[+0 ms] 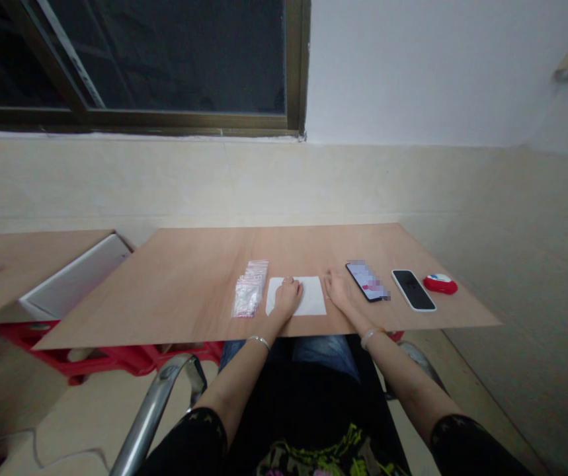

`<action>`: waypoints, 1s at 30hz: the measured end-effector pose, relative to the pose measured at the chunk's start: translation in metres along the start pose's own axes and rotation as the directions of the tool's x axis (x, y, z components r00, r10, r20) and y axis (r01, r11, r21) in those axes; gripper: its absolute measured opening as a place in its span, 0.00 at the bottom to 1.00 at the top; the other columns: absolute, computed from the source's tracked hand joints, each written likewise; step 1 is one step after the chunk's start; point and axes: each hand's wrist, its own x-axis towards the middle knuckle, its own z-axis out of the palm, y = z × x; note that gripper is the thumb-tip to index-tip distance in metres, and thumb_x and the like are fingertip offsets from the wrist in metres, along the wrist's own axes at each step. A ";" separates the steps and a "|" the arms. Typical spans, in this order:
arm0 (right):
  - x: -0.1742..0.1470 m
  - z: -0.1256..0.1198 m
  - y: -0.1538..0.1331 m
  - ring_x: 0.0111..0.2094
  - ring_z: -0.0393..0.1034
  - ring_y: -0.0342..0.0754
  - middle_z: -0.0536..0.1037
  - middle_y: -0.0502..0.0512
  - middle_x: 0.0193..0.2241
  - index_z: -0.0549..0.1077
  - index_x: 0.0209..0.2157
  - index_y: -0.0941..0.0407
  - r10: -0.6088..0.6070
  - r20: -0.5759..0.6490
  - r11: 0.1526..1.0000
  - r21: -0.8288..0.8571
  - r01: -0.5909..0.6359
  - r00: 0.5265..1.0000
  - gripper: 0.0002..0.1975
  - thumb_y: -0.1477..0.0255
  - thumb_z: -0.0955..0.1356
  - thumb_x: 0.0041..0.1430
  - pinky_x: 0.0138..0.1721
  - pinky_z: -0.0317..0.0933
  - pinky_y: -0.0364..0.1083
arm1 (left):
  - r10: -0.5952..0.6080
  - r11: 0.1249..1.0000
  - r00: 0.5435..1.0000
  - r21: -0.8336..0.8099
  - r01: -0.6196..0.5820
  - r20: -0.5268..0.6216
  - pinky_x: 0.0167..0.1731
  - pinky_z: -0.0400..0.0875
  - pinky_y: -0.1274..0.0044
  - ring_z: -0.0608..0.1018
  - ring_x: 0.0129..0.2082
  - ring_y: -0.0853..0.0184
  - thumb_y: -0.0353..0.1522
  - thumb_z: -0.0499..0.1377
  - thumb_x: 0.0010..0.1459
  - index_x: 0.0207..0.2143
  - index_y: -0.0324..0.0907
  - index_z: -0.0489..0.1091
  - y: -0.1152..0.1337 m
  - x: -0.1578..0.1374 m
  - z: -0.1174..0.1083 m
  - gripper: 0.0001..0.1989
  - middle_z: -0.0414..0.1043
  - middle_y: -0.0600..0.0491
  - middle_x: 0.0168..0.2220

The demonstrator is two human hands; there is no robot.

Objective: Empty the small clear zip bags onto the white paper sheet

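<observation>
Your wooden counter (184,291) carries everything. A white sheet of paper (311,297) lies at its near edge; your left hand (287,297) rests flat on it, fingers relaxed, gripping nothing. Your right hand (338,291) lies open just beside the sheet's right edge. Clear zip bags (248,289) sit left.

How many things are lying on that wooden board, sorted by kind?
Phones: 2, one with a lit screen, one dark
White paper sheet: 1
Stack of clear plastic bags: 1
Red and white round object: 1
Total: 5
</observation>
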 end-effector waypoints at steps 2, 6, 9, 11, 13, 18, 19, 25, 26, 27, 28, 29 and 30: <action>0.000 0.001 0.004 0.30 0.67 0.46 0.74 0.60 0.33 0.65 0.41 0.61 0.009 -0.057 0.997 0.080 -0.004 0.998 0.14 0.67 0.58 0.59 0.30 0.57 0.42 | -0.004 1.000 1.000 -0.022 0.004 -0.020 0.44 0.63 0.74 0.70 0.43 0.64 0.36 0.45 0.62 0.36 0.39 0.69 -0.001 0.000 -0.001 0.16 0.68 0.46 0.40; 0.006 0.001 0.009 0.27 0.64 0.45 0.71 0.56 0.27 0.65 0.32 0.60 0.060 -0.128 0.973 0.229 -0.030 0.990 0.14 0.65 0.56 0.59 0.27 0.57 0.41 | -0.044 0.997 0.997 -0.073 0.040 -0.062 0.42 0.63 0.75 0.71 0.41 0.65 0.37 0.44 0.62 0.33 0.40 0.69 -0.005 -0.002 -0.003 0.17 0.70 0.47 0.38; 0.011 0.000 0.013 0.23 0.61 0.43 0.69 0.53 0.22 0.63 0.26 0.59 0.096 -0.139 0.952 0.302 -0.050 0.986 0.17 0.63 0.55 0.59 0.23 0.55 0.40 | -0.071 0.992 0.993 -0.115 0.060 -0.092 0.39 0.64 0.76 0.71 0.39 0.66 0.38 0.43 0.62 0.31 0.40 0.68 -0.009 -0.003 -0.008 0.18 0.71 0.48 0.35; 0.013 -0.002 0.016 0.21 0.60 0.42 0.68 0.52 0.20 0.63 0.23 0.58 0.104 -0.132 0.942 0.331 -0.055 0.986 0.19 0.61 0.54 0.59 0.21 0.54 0.40 | -0.076 0.989 0.991 -0.138 0.061 -0.111 0.36 0.64 0.77 0.72 0.37 0.67 0.38 0.42 0.62 0.29 0.40 0.68 -0.011 -0.005 -0.014 0.19 0.72 0.50 0.33; 0.016 -0.004 0.017 0.20 0.59 0.42 0.67 0.50 0.18 0.63 0.22 0.58 0.101 -0.113 0.939 0.340 -0.057 0.989 0.20 0.59 0.55 0.58 0.21 0.53 0.40 | -0.087 0.983 0.987 -0.175 0.062 -0.137 0.35 0.64 0.78 0.72 0.35 0.68 0.38 0.40 0.63 0.29 0.40 0.68 -0.014 -0.008 -0.022 0.20 0.72 0.51 0.32; 0.028 -0.015 0.012 0.20 0.60 0.42 0.68 0.51 0.16 0.67 0.20 0.60 0.084 -0.045 0.966 0.248 -0.070 0.995 0.22 0.59 0.58 0.57 0.21 0.52 0.40 | -0.301 0.929 0.899 -0.312 0.201 -0.318 0.35 0.64 0.76 0.72 0.33 0.67 0.38 0.40 0.62 0.29 0.41 0.67 -0.027 -0.019 -0.041 0.20 0.71 0.51 0.31; 0.029 -0.018 0.008 0.21 0.61 0.42 0.70 0.53 0.18 0.68 0.21 0.61 0.086 -0.042 0.974 0.216 -0.075 0.995 0.22 0.59 0.58 0.58 0.22 0.52 0.40 | -0.356 0.917 0.862 -0.315 0.246 -0.362 0.35 0.64 0.76 0.71 0.34 0.66 0.38 0.40 0.62 0.30 0.41 0.67 -0.031 -0.023 -0.044 0.19 0.71 0.50 0.31; 0.020 -0.019 -0.018 0.30 0.70 0.46 0.77 0.64 0.30 0.73 0.36 0.61 0.052 0.004 0.994 -0.097 -0.051 0.999 0.22 0.62 0.55 0.64 0.29 0.56 0.41 | -0.445 0.895 0.744 -0.234 0.380 -0.499 0.44 0.61 0.70 0.70 0.40 0.61 0.36 0.42 0.61 0.33 0.41 0.66 -0.056 -0.048 -0.055 0.15 0.70 0.48 0.36; 0.017 -0.017 -0.021 0.30 0.71 0.47 0.77 0.65 0.30 0.73 0.37 0.61 0.036 0.028 0.986 -0.166 -0.031 0.999 0.22 0.62 0.54 0.64 0.29 0.57 0.42 | -0.442 0.896 0.743 -0.200 0.397 -0.503 0.45 0.61 0.69 0.69 0.41 0.60 0.36 0.43 0.60 0.35 0.40 0.66 -0.060 -0.051 -0.056 0.14 0.69 0.47 0.38; 0.015 -0.014 -0.022 0.31 0.71 0.48 0.77 0.65 0.30 0.73 0.38 0.60 0.024 0.051 0.976 -0.218 -0.013 0.998 0.23 0.62 0.53 0.64 0.29 0.57 0.42 | -0.444 0.892 0.740 -0.168 0.421 -0.505 0.45 0.61 0.68 0.68 0.43 0.59 0.36 0.45 0.59 0.37 0.40 0.66 -0.063 -0.054 -0.057 0.13 0.68 0.46 0.39; 0.013 -0.012 -0.023 0.31 0.72 0.49 0.77 0.64 0.29 0.73 0.38 0.60 0.018 0.066 0.969 -0.247 -0.001 0.998 0.23 0.62 0.53 0.65 0.29 0.58 0.43 | -0.456 0.882 0.733 -0.142 0.450 -0.505 0.45 0.60 0.68 0.68 0.44 0.57 0.36 0.47 0.58 0.40 0.39 0.66 -0.066 -0.056 -0.058 0.13 0.68 0.45 0.41; 0.013 -0.009 -0.024 0.30 0.72 0.50 0.77 0.65 0.29 0.73 0.37 0.60 0.017 0.074 0.968 -0.253 0.002 0.997 0.23 0.62 0.53 0.65 0.29 0.58 0.43 | -0.474 0.867 0.724 -0.123 0.482 -0.500 0.45 0.60 0.67 0.67 0.45 0.56 0.36 0.49 0.57 0.42 0.38 0.65 -0.069 -0.057 -0.059 0.14 0.67 0.43 0.42; 0.014 -0.007 -0.023 0.30 0.72 0.50 0.77 0.65 0.29 0.73 0.36 0.60 0.014 0.082 0.964 -0.265 0.008 0.997 0.24 0.63 0.52 0.65 0.28 0.58 0.44 | -0.496 0.851 0.715 -0.113 0.513 -0.493 0.45 0.60 0.67 0.67 0.46 0.54 0.37 0.51 0.55 0.44 0.37 0.64 -0.071 -0.057 -0.059 0.16 0.66 0.42 0.43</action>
